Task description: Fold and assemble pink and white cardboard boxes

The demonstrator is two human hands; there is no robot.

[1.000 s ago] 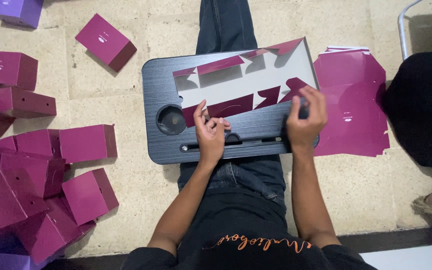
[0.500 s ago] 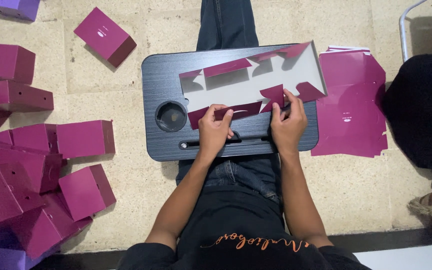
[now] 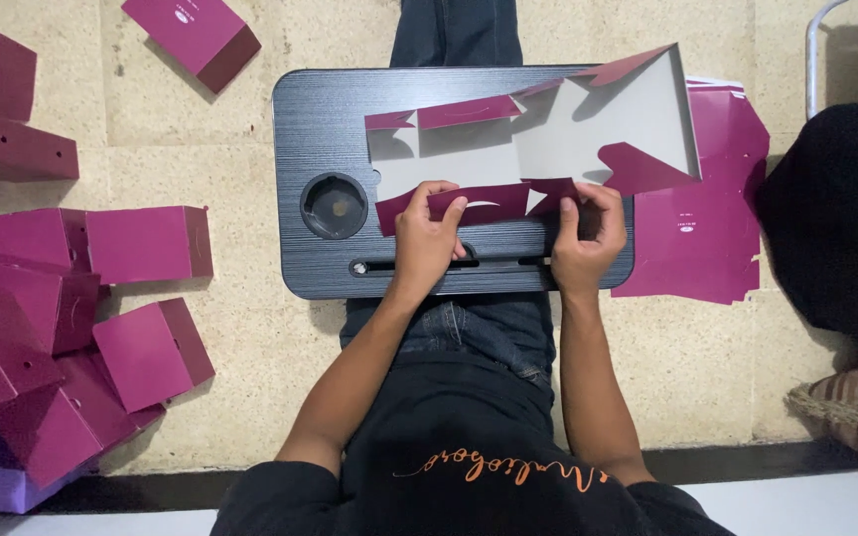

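Flat box blank (image 3: 548,139), grey side up with maroon flaps, lies on the dark lap tray (image 3: 330,129), long axis running left-right, just ahead of both hands. Near flap is folded toward the person: left hand (image 3: 427,238) presses on it, fingers curled over its edge, and right hand (image 3: 588,233) pinches its right end. Stack of 1-colour flat blanks (image 3: 707,248) sits just right of the right hand; folded maroon boxes (image 3: 141,243) well left of the left hand.

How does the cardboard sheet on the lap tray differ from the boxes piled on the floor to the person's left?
The cardboard sheet lies unfolded, grey inside up, with only its magenta flaps raised; the folded boxes are closed, showing magenta all over. The sheet rests on the dark lap tray under the left hand and right hand; the boxes lie untouched. Both share the magenta colour.
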